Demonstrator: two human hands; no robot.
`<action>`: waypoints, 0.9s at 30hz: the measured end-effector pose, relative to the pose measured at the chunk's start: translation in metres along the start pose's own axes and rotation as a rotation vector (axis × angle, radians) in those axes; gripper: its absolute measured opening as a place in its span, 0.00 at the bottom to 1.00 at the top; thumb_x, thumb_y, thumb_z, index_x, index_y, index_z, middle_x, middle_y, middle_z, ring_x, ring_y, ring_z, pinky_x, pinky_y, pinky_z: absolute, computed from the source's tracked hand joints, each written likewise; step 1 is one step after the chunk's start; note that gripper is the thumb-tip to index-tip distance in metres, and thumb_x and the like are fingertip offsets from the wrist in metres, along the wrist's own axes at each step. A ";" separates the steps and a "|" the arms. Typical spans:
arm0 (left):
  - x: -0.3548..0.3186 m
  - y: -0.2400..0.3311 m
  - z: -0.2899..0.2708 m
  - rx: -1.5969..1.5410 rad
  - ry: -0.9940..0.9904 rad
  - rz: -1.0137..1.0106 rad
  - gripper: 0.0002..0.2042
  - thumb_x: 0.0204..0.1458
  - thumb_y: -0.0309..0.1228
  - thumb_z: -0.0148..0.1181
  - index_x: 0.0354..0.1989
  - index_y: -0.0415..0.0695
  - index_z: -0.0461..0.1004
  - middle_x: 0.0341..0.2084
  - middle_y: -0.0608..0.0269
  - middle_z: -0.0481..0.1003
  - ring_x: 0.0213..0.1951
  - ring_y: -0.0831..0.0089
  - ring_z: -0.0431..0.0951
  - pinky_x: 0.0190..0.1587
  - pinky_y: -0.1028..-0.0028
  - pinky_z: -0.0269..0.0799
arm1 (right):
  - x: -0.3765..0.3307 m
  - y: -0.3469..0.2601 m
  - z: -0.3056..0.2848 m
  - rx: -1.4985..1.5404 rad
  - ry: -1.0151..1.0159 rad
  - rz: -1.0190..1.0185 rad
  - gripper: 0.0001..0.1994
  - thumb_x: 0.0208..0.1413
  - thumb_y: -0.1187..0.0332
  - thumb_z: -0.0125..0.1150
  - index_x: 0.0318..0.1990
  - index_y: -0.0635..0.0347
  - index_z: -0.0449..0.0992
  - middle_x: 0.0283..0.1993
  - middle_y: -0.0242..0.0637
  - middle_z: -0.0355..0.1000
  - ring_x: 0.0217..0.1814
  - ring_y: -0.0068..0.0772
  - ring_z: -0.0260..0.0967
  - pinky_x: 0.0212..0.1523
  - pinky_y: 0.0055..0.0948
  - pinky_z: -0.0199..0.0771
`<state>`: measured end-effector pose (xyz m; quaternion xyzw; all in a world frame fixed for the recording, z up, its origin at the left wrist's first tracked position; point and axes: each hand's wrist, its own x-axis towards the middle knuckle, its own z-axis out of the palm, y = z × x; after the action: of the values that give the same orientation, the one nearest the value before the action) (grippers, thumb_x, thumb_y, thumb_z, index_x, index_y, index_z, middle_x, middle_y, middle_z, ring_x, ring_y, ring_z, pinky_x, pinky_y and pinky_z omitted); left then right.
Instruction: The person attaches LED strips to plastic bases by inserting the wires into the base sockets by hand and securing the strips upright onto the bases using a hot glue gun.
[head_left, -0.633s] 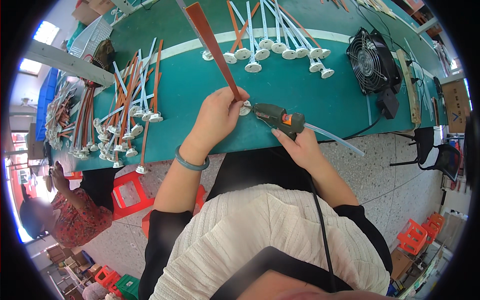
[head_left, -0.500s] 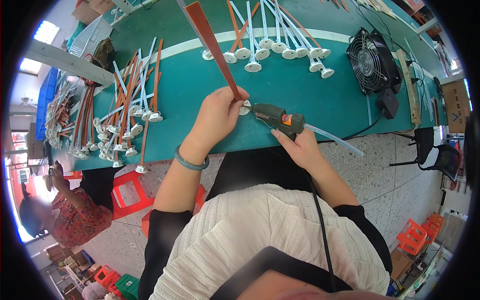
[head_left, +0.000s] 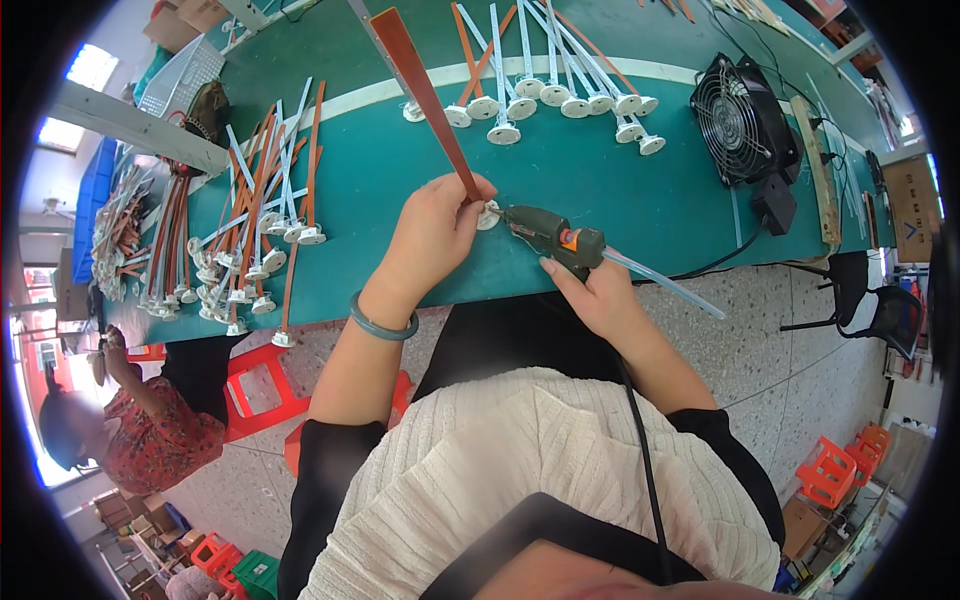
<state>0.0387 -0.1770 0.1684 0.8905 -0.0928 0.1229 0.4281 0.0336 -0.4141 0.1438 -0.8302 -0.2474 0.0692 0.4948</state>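
My left hand [head_left: 437, 225] is closed round the lower end of a long reddish-brown strip [head_left: 425, 100], which stands up from a small round white base [head_left: 488, 216] on the table. In my right hand [head_left: 603, 298] is a dark green glue gun [head_left: 545, 230], its nozzle at the edge of that base. A clear glue stick [head_left: 665, 283] juts from the gun's back end. My left fingers hide where strip and base meet.
White and brown strips with round bases [head_left: 505, 132] lie at the table's far side; a heap of more [head_left: 240, 265] lies left. A black fan [head_left: 745, 130] stands right on the green table [head_left: 380, 180]. A co-worker [head_left: 150, 430] sits at lower left.
Both hands hold almost the same place. The glue gun has shifted very slightly to the left, with its nozzle still at the white base.
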 end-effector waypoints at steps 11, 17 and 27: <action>0.004 0.004 -0.001 0.054 0.012 0.052 0.08 0.50 0.16 0.56 0.38 0.38 0.76 0.30 0.56 0.79 0.33 0.64 0.81 0.36 0.70 0.75 | 0.001 -0.003 -0.003 -0.057 0.037 -0.018 0.14 0.57 0.65 0.61 0.46 0.65 0.74 0.35 0.48 0.73 0.36 0.50 0.72 0.39 0.40 0.70; 0.004 -0.001 0.001 -0.007 0.001 0.021 0.07 0.51 0.17 0.58 0.39 0.36 0.76 0.31 0.55 0.80 0.34 0.66 0.82 0.39 0.72 0.77 | -0.003 0.023 -0.037 0.517 -0.078 0.254 0.15 0.58 0.67 0.60 0.49 0.66 0.74 0.33 0.42 0.74 0.25 0.27 0.70 0.27 0.25 0.68; 0.096 0.027 0.054 -0.143 -0.011 0.062 0.06 0.51 0.19 0.63 0.37 0.35 0.77 0.30 0.58 0.80 0.33 0.72 0.82 0.39 0.75 0.77 | -0.017 0.075 -0.094 1.050 0.343 0.120 0.15 0.61 0.65 0.54 0.50 0.67 0.70 0.42 0.50 0.74 0.28 0.28 0.70 0.29 0.22 0.71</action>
<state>0.1302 -0.2421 0.1841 0.8551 -0.1311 0.1245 0.4860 0.0787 -0.5254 0.1248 -0.4840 -0.0479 0.0749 0.8706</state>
